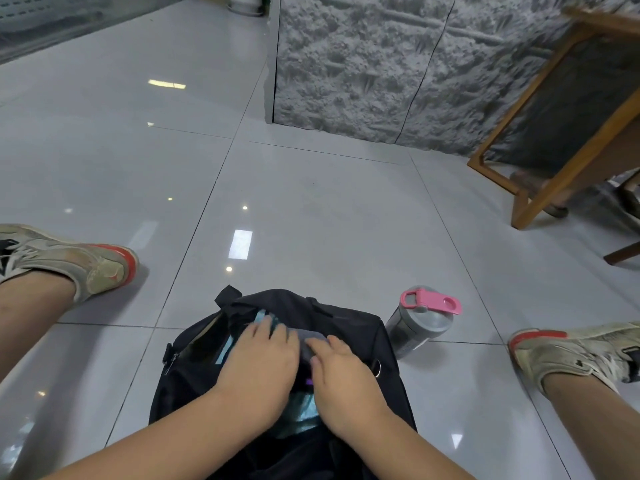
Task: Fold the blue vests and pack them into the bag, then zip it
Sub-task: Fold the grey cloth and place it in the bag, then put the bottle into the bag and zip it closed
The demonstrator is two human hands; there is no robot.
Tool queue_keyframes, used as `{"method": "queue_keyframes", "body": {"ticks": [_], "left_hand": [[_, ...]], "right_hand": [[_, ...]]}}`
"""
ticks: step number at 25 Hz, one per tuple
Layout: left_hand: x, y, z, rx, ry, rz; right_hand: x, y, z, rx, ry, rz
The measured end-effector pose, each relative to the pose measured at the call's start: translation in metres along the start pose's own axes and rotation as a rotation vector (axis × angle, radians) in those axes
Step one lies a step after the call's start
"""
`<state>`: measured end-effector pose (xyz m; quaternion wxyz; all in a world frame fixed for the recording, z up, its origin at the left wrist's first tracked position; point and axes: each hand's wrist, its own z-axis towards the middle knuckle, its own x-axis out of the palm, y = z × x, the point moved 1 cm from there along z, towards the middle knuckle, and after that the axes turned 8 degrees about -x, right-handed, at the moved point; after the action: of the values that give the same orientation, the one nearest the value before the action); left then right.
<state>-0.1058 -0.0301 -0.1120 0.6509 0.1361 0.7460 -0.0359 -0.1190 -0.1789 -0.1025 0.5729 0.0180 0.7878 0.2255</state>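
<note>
both hands, left hand (258, 355) and right hand (341, 375), fingers flat, press blue vests (301, 408) into the open black bag (346, 320), so packing's nearly done, zip still left.

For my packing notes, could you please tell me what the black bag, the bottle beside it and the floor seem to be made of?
The black duffel bag looks like matte woven synthetic fabric: it creases softly and has no shine. The grey bottle with the pink lid seems to be plastic, its body translucent and smooth. The pale grey tiled floor looks like polished ceramic or stone, since it mirrors the ceiling lights between thin joint lines.
</note>
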Motion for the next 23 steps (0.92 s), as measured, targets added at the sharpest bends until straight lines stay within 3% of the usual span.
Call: {"method": "queue_keyframes", "body": {"ticks": [3, 7, 10, 12, 18, 23], "left_hand": [[0.007, -0.011, -0.001, 0.053, -0.044, -0.229], [0.045, -0.015, -0.013, 0.105, -0.054, -0.180], [0.052, -0.014, -0.015, 0.117, -0.119, -0.162], [0.051, -0.013, -0.014, 0.109, -0.105, -0.192], [0.051, -0.011, 0.005, 0.052, -0.070, -0.146], [0.062, -0.008, 0.012, 0.015, 0.024, -0.010]], "right_hand": [[-0.005, -0.010, -0.002, 0.118, -0.098, 0.018], [0.002, -0.025, 0.014, 0.108, -0.272, -0.286], [0.000, -0.028, 0.025, 0.155, -0.201, -0.398], [-0.007, -0.032, 0.029, 0.130, -0.248, -0.416], [-0.026, -0.055, 0.025, 0.040, -0.594, -0.174], [-0.028, -0.065, 0.010, 0.076, -0.602, -0.038]]}}
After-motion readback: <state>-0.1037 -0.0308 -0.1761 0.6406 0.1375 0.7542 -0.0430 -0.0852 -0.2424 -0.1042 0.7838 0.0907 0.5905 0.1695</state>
